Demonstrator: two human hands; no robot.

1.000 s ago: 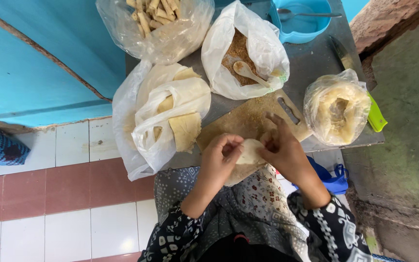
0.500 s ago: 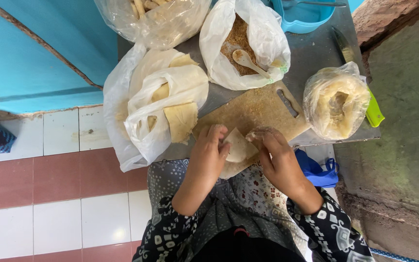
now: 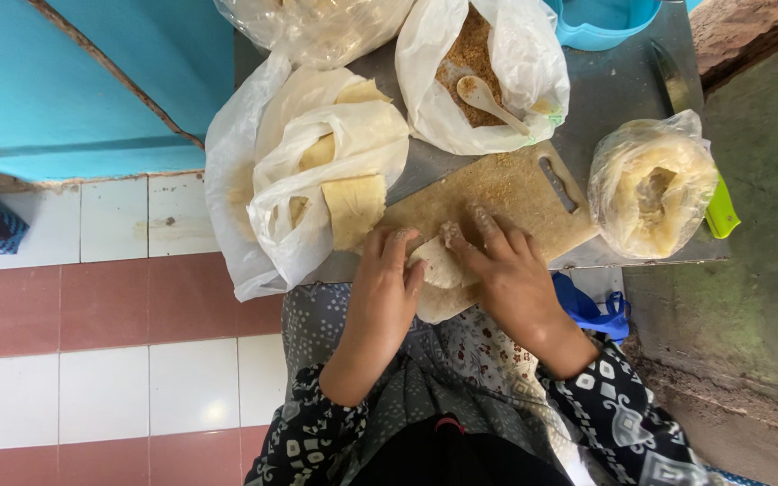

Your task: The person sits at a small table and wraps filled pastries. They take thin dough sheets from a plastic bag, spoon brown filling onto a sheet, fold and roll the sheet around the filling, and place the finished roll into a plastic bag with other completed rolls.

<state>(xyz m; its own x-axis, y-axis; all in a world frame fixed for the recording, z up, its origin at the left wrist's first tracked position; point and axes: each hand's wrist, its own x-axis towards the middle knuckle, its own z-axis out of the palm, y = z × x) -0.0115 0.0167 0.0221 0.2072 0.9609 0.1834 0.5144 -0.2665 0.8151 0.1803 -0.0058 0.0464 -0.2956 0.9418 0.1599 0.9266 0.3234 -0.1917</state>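
Bags crowd the far table [image 3: 619, 85]: a white bag [image 3: 483, 67] holds brown crumbs and a spoon [image 3: 490, 99], another bag [image 3: 317, 180] pale sheets. Both hands' fingers [image 3: 488, 229] press a dough wrapper [image 3: 438, 265] on the wooden board [image 3: 506, 193], above tiled floor [image 3: 92, 360].

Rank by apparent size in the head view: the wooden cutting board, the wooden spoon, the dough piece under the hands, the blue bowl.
1. Wooden cutting board, partly covered.
2. Blue bowl, though cut off by the frame edge, so unsure.
3. Dough piece, partly hidden by fingers.
4. Wooden spoon, close to the dough.
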